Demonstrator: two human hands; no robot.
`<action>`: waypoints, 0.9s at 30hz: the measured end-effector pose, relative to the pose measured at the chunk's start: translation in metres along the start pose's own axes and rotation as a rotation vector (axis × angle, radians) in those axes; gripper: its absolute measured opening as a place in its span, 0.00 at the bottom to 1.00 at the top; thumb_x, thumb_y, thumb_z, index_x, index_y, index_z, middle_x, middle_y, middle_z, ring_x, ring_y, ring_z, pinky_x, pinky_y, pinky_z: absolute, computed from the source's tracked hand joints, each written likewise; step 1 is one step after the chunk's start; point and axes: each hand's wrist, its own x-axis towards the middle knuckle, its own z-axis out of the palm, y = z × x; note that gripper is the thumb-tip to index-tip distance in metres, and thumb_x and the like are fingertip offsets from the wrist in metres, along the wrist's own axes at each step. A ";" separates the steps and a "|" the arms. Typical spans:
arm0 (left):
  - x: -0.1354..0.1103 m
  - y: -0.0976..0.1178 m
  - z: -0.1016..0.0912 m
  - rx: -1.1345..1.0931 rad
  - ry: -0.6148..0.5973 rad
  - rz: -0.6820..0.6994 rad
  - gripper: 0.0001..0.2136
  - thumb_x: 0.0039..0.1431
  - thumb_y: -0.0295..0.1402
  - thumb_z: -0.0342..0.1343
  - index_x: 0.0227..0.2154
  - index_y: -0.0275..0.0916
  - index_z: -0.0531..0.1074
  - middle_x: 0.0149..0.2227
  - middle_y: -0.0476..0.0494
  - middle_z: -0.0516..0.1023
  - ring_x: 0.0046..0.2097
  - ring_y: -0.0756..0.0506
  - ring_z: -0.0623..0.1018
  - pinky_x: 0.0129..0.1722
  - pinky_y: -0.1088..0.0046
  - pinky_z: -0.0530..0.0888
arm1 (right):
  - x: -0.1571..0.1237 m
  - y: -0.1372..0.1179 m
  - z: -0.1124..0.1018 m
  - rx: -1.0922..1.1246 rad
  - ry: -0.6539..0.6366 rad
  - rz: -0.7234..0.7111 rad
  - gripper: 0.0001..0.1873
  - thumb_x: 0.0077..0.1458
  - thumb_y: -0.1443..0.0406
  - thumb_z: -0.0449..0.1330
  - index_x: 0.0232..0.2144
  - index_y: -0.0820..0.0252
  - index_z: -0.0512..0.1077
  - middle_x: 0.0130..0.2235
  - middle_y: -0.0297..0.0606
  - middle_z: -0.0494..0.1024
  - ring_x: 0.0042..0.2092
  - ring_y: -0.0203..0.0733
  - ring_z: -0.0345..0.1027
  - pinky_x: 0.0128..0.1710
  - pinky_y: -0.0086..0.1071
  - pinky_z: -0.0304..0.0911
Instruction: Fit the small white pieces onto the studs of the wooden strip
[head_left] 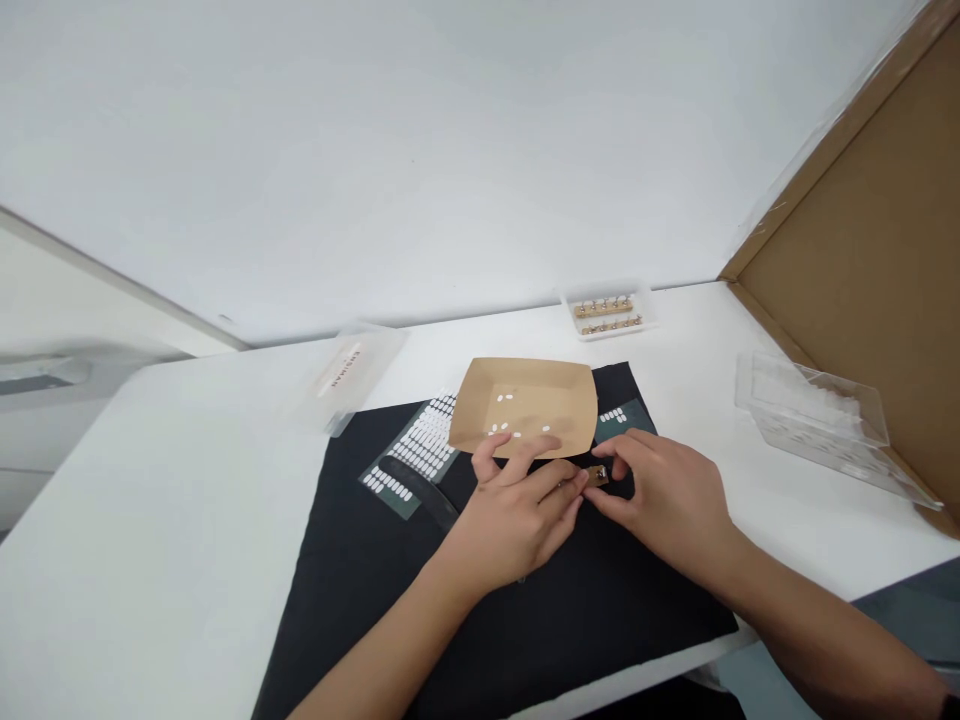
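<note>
1. Left hand (517,520): partly curled, the thumb-side fingertips closed on the left end of a small wooden strip (595,477); the outer fingers are raised and spread at the near rim of the tray.
2. Right hand (671,495): partly open, thumb and forefinger apart around the strip's right end, which bears a metal fitting (601,472); whether they grip it cannot be told.
3. Wooden strip: between the hands, above the black mat (600,590), just on the near side of the brown paper tray (469,395), which contains white pieces (546,429).
</note>
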 end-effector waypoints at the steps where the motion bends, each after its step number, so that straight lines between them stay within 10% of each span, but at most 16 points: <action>1: 0.000 0.000 0.000 0.006 0.014 0.010 0.07 0.70 0.31 0.61 0.47 0.45 0.82 0.42 0.48 0.86 0.57 0.38 0.79 0.69 0.49 0.53 | 0.000 0.000 -0.001 0.010 -0.013 -0.003 0.09 0.55 0.59 0.71 0.39 0.50 0.80 0.34 0.30 0.83 0.33 0.40 0.76 0.29 0.32 0.57; 27: -0.003 -0.009 -0.007 -0.023 0.134 -0.048 0.07 0.65 0.39 0.67 0.37 0.43 0.80 0.39 0.47 0.84 0.50 0.39 0.79 0.57 0.54 0.59 | 0.005 0.006 0.010 0.152 -0.103 -0.061 0.12 0.57 0.63 0.73 0.44 0.55 0.81 0.42 0.37 0.80 0.47 0.47 0.76 0.47 0.39 0.71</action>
